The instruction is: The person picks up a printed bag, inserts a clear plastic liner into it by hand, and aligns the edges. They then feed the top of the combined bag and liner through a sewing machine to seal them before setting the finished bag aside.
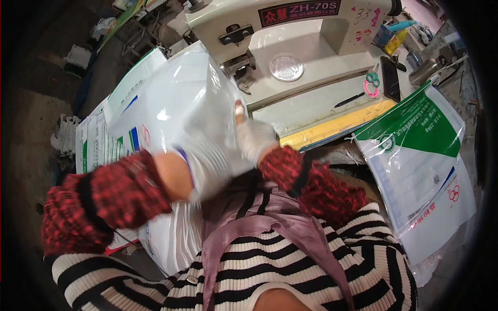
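Background: one sewing machine [290,35], one lettered label [299,13]; right hand [255,139] grips one printed white sack [179,96], left hand [208,167] blurred, grip unclear.

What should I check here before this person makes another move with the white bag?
1. Right hand at the white bag: ok, it is at the bag's right edge.
2. Left hand gripping firmly: cannot tell; it is blurred in front of the bag.
3. Bag lined up with the sewing machine: cannot tell; its upper edge is close to the machine's left end, but contact is unclear.
4. Scissors away from both hands: ok, they lie to the right.
5. Phone away from the bag: ok, it lies beside the scissors.
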A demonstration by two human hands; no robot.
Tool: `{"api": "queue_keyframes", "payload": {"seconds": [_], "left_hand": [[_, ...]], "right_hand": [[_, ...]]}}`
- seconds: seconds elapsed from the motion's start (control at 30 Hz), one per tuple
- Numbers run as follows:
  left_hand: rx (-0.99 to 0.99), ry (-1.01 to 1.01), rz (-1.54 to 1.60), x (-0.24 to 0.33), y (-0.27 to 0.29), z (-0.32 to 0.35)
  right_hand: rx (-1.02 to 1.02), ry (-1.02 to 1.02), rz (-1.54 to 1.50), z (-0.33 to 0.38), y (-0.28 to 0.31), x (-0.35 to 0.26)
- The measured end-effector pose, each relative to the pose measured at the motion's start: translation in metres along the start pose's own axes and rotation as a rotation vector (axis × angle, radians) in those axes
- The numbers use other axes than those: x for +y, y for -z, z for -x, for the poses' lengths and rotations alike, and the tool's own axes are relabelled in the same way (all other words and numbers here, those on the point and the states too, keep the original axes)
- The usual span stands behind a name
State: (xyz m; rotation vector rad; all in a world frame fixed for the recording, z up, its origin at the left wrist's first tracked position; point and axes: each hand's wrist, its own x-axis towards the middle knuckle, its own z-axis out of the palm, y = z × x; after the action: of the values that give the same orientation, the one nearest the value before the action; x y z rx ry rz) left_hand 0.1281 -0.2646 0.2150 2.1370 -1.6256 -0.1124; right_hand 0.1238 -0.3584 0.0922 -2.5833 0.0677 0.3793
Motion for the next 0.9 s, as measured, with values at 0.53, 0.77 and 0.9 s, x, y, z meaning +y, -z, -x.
{"api": "queue_keyframes", "payload": {"seconds": [0.53, 0.77, 0.9], "left_hand": [[0.012, -0.188, -0.074, -0.003, -0.033, 0.009], [-0.715, -0.077, -0.590, -0.059, -0.082, 0.103], [-0.848, -0.101, -0.250, 0.038, -0.052, 0.002]], "right_hand": [[0.000, 0.041, -0.114, 0.008, 0.004, -0.009], [0.039, 0.009, 0.128, -0.053, 0.012, -0.003], [-0.019, 0.033, -0.241, -0.014, -0.018, 0.019]]}}
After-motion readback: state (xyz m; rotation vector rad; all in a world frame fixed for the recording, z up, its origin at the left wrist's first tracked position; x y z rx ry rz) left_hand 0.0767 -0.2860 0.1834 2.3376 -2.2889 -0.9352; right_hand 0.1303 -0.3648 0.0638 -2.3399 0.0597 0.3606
